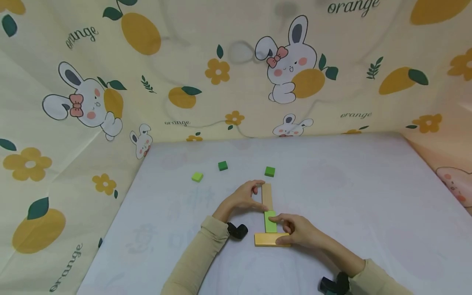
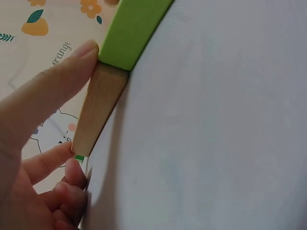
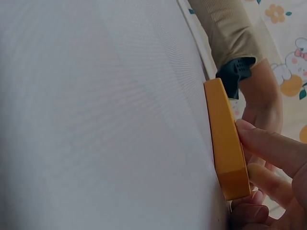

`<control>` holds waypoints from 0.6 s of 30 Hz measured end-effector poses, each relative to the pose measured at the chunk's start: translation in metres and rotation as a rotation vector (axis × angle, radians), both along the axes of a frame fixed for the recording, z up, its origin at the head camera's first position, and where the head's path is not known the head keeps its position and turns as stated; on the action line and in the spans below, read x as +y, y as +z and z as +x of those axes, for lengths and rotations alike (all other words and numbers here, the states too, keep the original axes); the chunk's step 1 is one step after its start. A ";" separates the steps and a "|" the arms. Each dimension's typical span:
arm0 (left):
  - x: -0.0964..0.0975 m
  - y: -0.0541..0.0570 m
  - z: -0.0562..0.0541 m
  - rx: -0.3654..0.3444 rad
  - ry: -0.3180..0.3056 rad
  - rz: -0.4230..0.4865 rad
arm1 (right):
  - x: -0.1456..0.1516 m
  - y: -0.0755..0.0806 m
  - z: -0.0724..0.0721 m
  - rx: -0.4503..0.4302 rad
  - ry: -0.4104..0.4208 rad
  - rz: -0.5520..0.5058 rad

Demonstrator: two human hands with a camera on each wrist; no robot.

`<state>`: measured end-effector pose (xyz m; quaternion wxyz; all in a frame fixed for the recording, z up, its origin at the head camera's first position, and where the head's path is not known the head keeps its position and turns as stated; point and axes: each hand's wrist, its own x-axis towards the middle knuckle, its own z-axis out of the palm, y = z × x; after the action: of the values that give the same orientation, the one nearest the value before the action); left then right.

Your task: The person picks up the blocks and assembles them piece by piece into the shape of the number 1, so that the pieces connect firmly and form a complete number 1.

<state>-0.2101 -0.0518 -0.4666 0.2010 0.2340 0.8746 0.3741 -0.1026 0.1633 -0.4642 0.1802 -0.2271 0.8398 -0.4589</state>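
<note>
My left hand (image 1: 245, 196) spans a plain wooden block (image 1: 267, 196), its thumb at the near end and a fingertip at the far end. Against that near end sits a light green block (image 1: 269, 226), continuing the line towards me. An orange-yellow block (image 1: 263, 239) lies crosswise at the bottom of this line. With its thumb over the orange-yellow block's right part, my right hand (image 1: 300, 230) holds it, while the index finger touches the green block. The left wrist view shows the left thumb (image 2: 79, 60) right at the joint between the green and wooden blocks.
Beyond the hands lie two dark green blocks, one at the left (image 1: 223, 166) and one at the right (image 1: 270, 171), plus a light green block (image 1: 197, 177). A patterned cloth (image 1: 221, 98) hangs behind the white tabletop (image 1: 368, 196). Black wrist devices sit at both cuffs.
</note>
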 end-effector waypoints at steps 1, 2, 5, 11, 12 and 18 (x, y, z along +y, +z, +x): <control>0.000 0.000 0.000 -0.002 0.004 -0.003 | 0.000 0.000 0.000 0.000 0.000 0.002; 0.001 0.000 0.000 -0.001 0.008 -0.003 | 0.000 -0.001 -0.001 0.004 0.002 0.003; 0.001 0.001 0.001 -0.001 0.015 -0.012 | 0.000 -0.001 -0.001 0.003 0.007 0.006; 0.002 0.002 0.002 0.011 0.024 -0.033 | -0.001 0.000 0.000 0.022 0.003 0.037; 0.002 0.002 0.002 0.012 0.025 -0.039 | -0.001 0.001 0.000 0.022 0.003 0.038; 0.005 0.002 0.003 0.014 0.031 -0.057 | -0.001 0.000 0.000 0.015 -0.010 0.030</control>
<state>-0.2074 -0.0472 -0.4651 0.1958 0.2171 0.8898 0.3504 -0.1027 0.1627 -0.4637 0.1749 -0.2236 0.8492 -0.4453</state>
